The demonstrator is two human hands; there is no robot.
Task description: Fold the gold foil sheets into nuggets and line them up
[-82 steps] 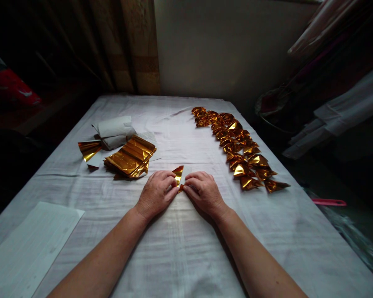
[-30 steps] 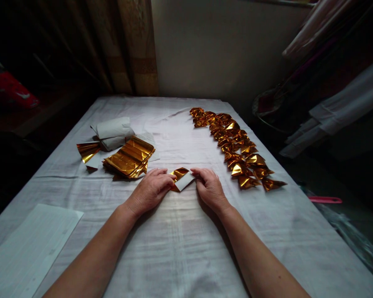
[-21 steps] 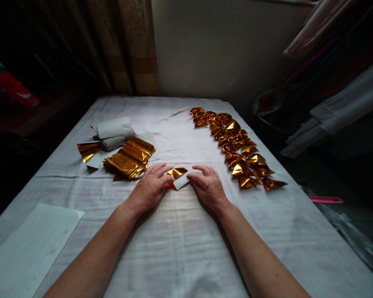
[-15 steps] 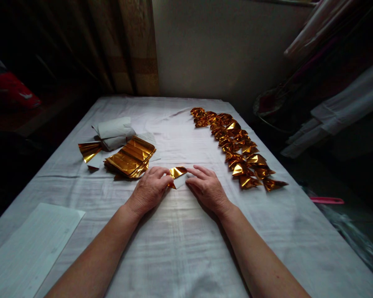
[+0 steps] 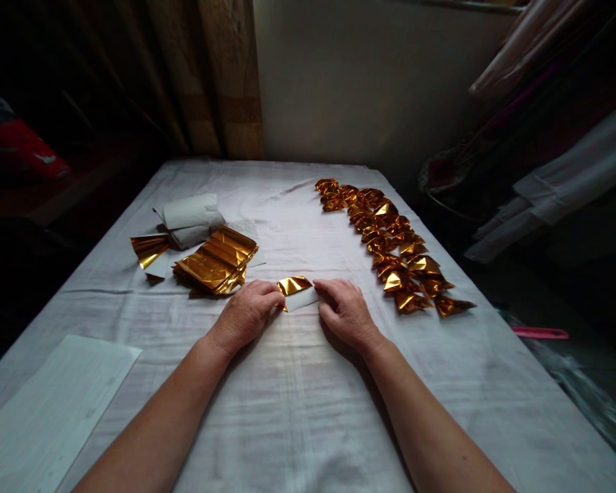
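Note:
A small piece of gold foil paper [image 5: 294,285], partly folded with its white side showing, lies between my hands at the middle of the table. My left hand [image 5: 250,309] pinches its left end between thumb and fingers. At the right end, my right hand [image 5: 345,311] has its thumb and fingertips closed on the paper's edge; the exact contact is partly hidden. Just beyond my left hand sits a stack of creased gold foil sheets [image 5: 218,260]. To the right, folded gold foil pieces [image 5: 390,239] stand in slanting rows.
Behind the stack lie rolled white papers [image 5: 191,212] and a loose gold sheet [image 5: 150,250]. A white sheet [image 5: 56,411] rests at the near left of the cloth-covered table [image 5: 287,411]. A pink handle [image 5: 540,333] is beyond the right edge, below hanging clothes [image 5: 580,164].
My right hand has shifted slightly right and its fingers have curled in. More of the foil paper's white strip shows between my hands. The stack and the rows have not moved.

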